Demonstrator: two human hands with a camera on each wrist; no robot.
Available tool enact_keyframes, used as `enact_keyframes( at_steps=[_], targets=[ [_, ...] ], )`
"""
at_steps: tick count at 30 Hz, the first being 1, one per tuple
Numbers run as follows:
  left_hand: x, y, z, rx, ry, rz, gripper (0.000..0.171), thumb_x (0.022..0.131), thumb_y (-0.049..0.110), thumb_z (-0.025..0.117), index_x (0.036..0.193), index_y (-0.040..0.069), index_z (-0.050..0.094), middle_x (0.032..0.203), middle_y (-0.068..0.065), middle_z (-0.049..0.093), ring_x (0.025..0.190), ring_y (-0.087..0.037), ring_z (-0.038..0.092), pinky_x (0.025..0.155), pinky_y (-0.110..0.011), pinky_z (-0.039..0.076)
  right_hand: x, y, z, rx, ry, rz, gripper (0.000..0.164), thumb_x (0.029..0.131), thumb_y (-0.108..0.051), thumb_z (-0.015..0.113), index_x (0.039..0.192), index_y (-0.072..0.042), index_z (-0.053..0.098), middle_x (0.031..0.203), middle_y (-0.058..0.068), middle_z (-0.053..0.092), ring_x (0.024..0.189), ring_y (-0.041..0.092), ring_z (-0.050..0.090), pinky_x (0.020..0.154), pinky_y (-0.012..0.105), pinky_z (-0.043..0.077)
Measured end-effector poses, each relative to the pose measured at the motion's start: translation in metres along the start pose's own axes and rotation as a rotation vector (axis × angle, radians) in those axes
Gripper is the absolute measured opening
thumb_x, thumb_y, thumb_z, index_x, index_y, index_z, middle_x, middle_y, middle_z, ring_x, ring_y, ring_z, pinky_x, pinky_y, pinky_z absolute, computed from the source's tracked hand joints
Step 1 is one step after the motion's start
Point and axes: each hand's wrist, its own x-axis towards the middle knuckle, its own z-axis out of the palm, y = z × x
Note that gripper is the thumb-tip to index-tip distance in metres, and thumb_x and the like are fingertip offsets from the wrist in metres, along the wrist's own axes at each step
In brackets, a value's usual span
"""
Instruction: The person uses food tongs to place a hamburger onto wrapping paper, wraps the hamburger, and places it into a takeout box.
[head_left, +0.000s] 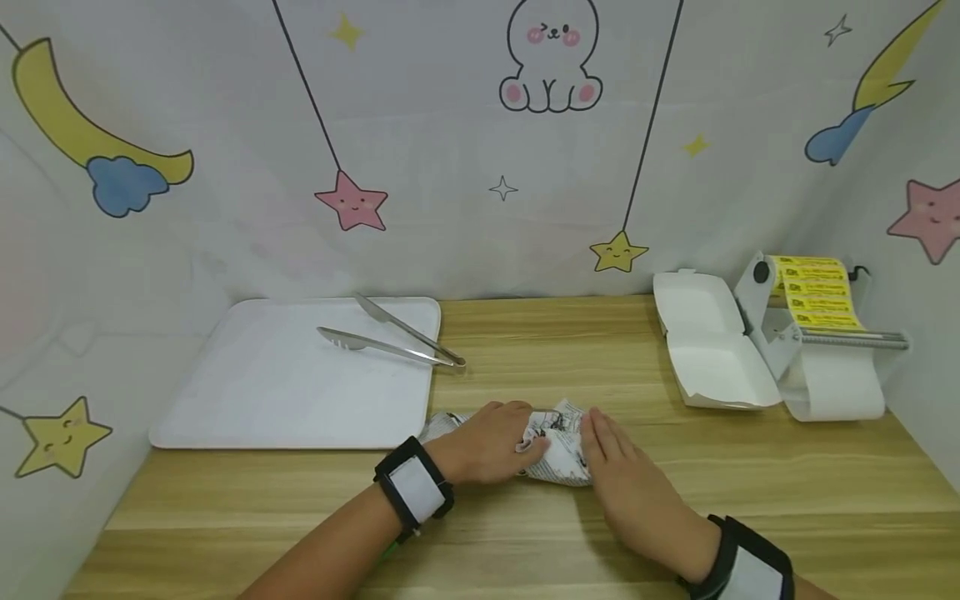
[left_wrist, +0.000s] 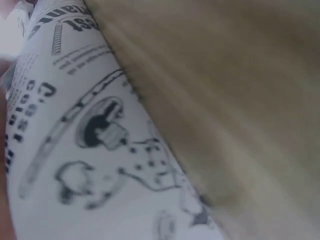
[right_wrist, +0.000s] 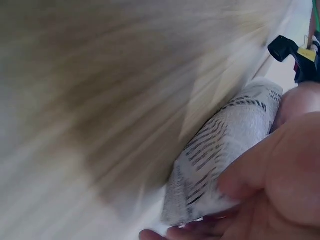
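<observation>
A long bundle wrapped in white newsprint-pattern paper (head_left: 557, 454) lies on the wooden table, its contents hidden. My left hand (head_left: 483, 442) grips it from above, thumb on the near side and fingers over the far side. The bundle's left end shows past that hand, close to the tray. At the right end, where the paper stands up in a crumpled flap, my right hand (head_left: 637, 492) presses with straight fingers. Printed black drawings and lettering cover the paper (left_wrist: 110, 165) in the left wrist view. The right wrist view has the right hand (right_wrist: 280, 175) against the wrapped end (right_wrist: 200, 185).
A white tray (head_left: 300, 400) stands at the left, with metal tongs (head_left: 397, 346) lying over its right edge. At the back right are an open white takeaway box (head_left: 716, 358) and a dispenser (head_left: 772, 333) with a roll of yellow labels (head_left: 817, 292). A printed curtain (head_left: 450, 125) hangs behind the table.
</observation>
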Motion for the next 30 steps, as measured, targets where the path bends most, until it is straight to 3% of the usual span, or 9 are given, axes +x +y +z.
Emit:
enact_keyframes(
  at_steps=[3,5,8,10,17,19,20,22,30],
  targets=[
    [0.001,-0.001,-0.001,0.053,0.001,0.032,0.044,0.099,0.045,0.031,0.089,0.011,0.057,0.137,-0.010,0.049,0.133,-0.020,0.037,0.108,-0.041,0.029,-0.002,0.010,-0.006,0.198,-0.041,0.014,0.064,0.088,-0.008,0.058,0.144,0.005,0.028,0.148,0.027,0.024,0.134,0.039,0.029,0.102,0.050,0.035],
    [0.001,-0.001,-0.002,0.051,-0.006,0.035,0.039,0.099,0.044,0.033,0.079,0.015,0.050,0.136,-0.010,0.050,0.132,-0.020,0.038,0.108,-0.041,0.030,-0.003,0.018,-0.011,0.348,-0.077,0.043,0.069,0.090,-0.022,0.061,0.146,-0.001,0.027,0.151,0.022,0.022,0.136,0.035,0.027,0.104,0.049,0.032],
    [0.001,-0.001,-0.003,0.047,-0.011,0.046,0.036,0.100,0.043,0.034,0.081,0.016,0.050,0.135,-0.009,0.050,0.132,-0.021,0.038,0.108,-0.040,0.030,-0.002,0.028,-0.014,0.515,-0.114,0.106,0.074,0.091,-0.043,0.057,0.148,-0.007,0.025,0.152,0.016,0.023,0.137,0.030,0.025,0.107,0.050,0.027],
    [0.000,-0.001,-0.003,0.037,-0.014,0.067,0.037,0.100,0.041,0.034,0.098,0.013,0.058,0.139,-0.006,0.047,0.133,-0.021,0.036,0.108,-0.041,0.029,0.000,0.033,-0.013,0.567,-0.118,0.132,0.074,0.092,-0.049,0.053,0.148,-0.008,0.026,0.151,0.013,0.026,0.138,0.028,0.025,0.108,0.049,0.025],
    [-0.002,-0.003,-0.004,-0.046,-0.062,0.110,0.042,0.101,0.035,0.034,0.121,0.004,0.055,0.152,-0.003,0.027,0.137,-0.019,0.028,0.112,-0.045,0.020,0.004,0.036,-0.006,0.532,-0.091,0.121,0.075,0.087,-0.049,0.058,0.146,-0.010,0.033,0.148,0.011,0.034,0.135,0.029,0.031,0.106,0.050,0.029],
    [-0.003,-0.003,-0.005,-0.083,-0.079,0.108,0.052,0.101,0.034,0.035,0.141,0.000,0.033,0.150,-0.006,0.030,0.136,-0.016,0.029,0.113,-0.044,0.017,0.005,0.035,-0.005,0.506,-0.085,0.113,0.076,0.086,-0.051,0.059,0.145,-0.009,0.035,0.147,0.012,0.035,0.134,0.031,0.033,0.105,0.051,0.031],
    [-0.003,-0.003,-0.005,-0.097,-0.085,0.106,0.054,0.101,0.034,0.036,0.143,0.000,0.029,0.149,-0.006,0.033,0.135,-0.014,0.030,0.113,-0.044,0.016,0.006,0.034,-0.005,0.493,-0.083,0.108,0.077,0.085,-0.052,0.059,0.145,-0.009,0.035,0.147,0.012,0.036,0.133,0.031,0.034,0.105,0.051,0.032],
    [-0.002,-0.004,-0.005,-0.128,-0.091,0.105,0.067,0.100,0.034,0.037,0.150,0.004,0.004,0.145,-0.007,0.038,0.133,-0.011,0.034,0.114,-0.044,0.014,0.006,0.034,-0.004,0.470,-0.079,0.100,0.077,0.085,-0.053,0.059,0.144,-0.009,0.036,0.145,0.012,0.037,0.132,0.032,0.036,0.103,0.050,0.034],
    [0.000,-0.012,-0.006,-0.283,-0.080,0.149,0.064,0.097,0.030,0.045,0.146,0.013,0.009,0.145,-0.007,0.039,0.128,-0.018,0.042,0.112,-0.046,0.016,0.007,0.035,0.001,0.398,-0.052,0.075,0.076,0.082,-0.051,0.064,0.146,-0.024,0.034,0.140,0.006,0.043,0.125,0.025,0.044,0.099,0.048,0.040]
  ],
)
